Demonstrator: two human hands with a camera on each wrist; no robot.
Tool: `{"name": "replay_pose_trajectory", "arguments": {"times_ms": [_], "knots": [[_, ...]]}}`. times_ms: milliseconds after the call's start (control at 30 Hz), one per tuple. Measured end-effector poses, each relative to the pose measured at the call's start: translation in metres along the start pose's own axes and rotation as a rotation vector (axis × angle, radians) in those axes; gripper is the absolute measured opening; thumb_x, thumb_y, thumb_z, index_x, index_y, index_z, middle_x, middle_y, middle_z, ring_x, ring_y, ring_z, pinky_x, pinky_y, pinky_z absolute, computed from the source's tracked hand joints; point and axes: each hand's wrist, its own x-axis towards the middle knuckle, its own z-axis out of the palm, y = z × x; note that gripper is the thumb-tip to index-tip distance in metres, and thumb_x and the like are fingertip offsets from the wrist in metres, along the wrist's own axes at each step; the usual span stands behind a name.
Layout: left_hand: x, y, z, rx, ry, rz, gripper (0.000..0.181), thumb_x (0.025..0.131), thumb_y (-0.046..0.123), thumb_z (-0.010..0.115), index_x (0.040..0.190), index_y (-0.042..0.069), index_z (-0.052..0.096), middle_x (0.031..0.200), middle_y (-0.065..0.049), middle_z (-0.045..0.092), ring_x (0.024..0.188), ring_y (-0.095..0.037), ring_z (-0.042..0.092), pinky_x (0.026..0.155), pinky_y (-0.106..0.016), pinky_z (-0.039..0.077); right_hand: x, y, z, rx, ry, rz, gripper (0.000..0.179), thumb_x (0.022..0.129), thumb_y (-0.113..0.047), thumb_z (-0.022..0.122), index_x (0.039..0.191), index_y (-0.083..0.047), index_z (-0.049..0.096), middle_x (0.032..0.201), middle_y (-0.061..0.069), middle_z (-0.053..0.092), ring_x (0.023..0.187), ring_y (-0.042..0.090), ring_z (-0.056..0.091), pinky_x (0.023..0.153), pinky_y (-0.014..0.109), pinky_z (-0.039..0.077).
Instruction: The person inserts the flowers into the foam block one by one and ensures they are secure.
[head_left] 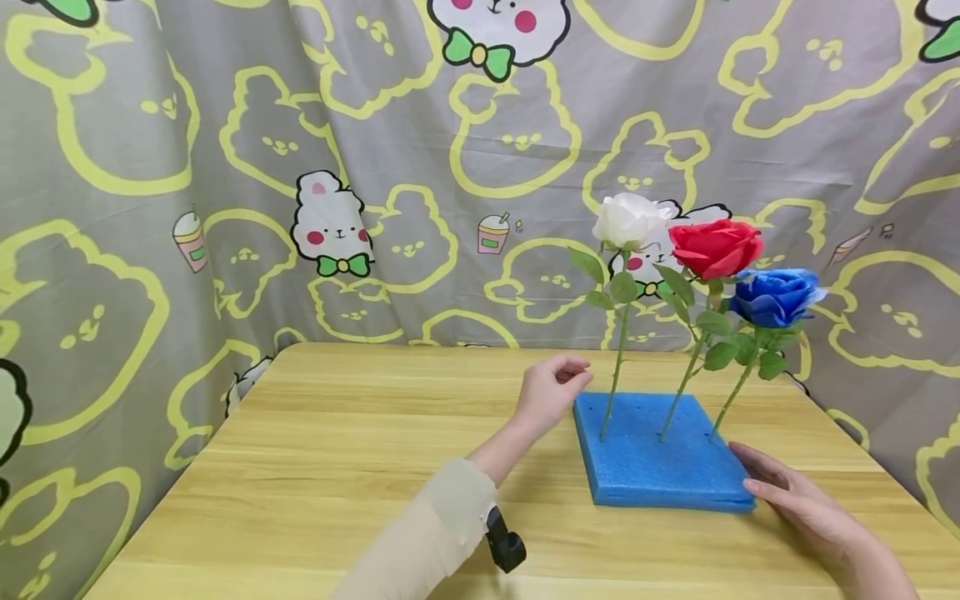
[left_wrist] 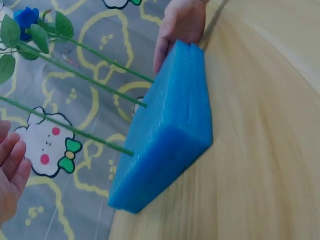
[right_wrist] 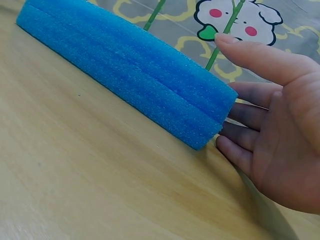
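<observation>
A blue foam block [head_left: 660,475] lies on the table with three artificial roses standing upright in it. The white rose [head_left: 632,221] is on the left, the red rose [head_left: 716,248] in the middle and the blue rose [head_left: 776,297] on the right. My left hand [head_left: 551,392] is in the air just left of the white rose's stem [head_left: 617,367], fingers loosely bent, nothing in them. At the block's right side, my right hand [head_left: 802,504] rests its fairly straight fingers [right_wrist: 250,116] against the foam edge, its thumb raised above the top in the right wrist view.
The wooden table [head_left: 337,450] stretches to the left and in front of the block. Behind it hangs a grey curtain [head_left: 405,167] with cartoon prints. A black wrist mount [head_left: 506,543] sticks out from my left sleeve [head_left: 431,533].
</observation>
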Motion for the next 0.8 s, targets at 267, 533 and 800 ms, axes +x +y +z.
{"name": "replay_pose_trajectory", "arguments": {"times_ms": [267, 533, 800], "knots": [[-0.017, -0.012, -0.046, 0.054, 0.041, -0.027, 0.013, 0.085, 0.011, 0.067, 0.095, 0.002, 0.070, 0.088, -0.007, 0.069, 0.076, -0.012, 0.062, 0.068, -0.021, 0.051, 0.001, -0.013, -0.003, -0.095, 0.033, 0.044, 0.056, 0.102, -0.016, 0.034, 0.140, 0.016, 0.009, 0.131, -0.021, 0.040, 0.107, -0.023, 0.034, 0.084, 0.007, 0.036], [-0.047, -0.021, -0.125, 0.262, 0.074, -0.080, 0.021, 0.089, 0.019, 0.063, 0.100, 0.002, 0.069, 0.092, -0.006, 0.069, 0.083, -0.018, 0.064, 0.076, -0.032, 0.053, -0.006, -0.061, 0.008, -0.689, 0.107, 0.133, 0.056, 0.100, -0.026, 0.042, 0.135, 0.016, 0.030, 0.131, 0.038, 0.038, 0.114, 0.046, 0.046, 0.074, 0.035, 0.050], [-0.060, -0.006, -0.187, 0.610, 0.076, -0.051, 0.034, 0.094, 0.029, 0.055, 0.113, 0.002, 0.063, 0.109, -0.012, 0.065, 0.102, -0.028, 0.060, 0.086, -0.043, 0.049, 0.005, -0.141, 0.088, -0.893, 0.167, -0.111, 0.051, 0.092, -0.032, 0.058, 0.135, -0.005, 0.047, 0.132, 0.020, 0.049, 0.118, 0.044, 0.044, 0.084, 0.059, 0.039]]}}
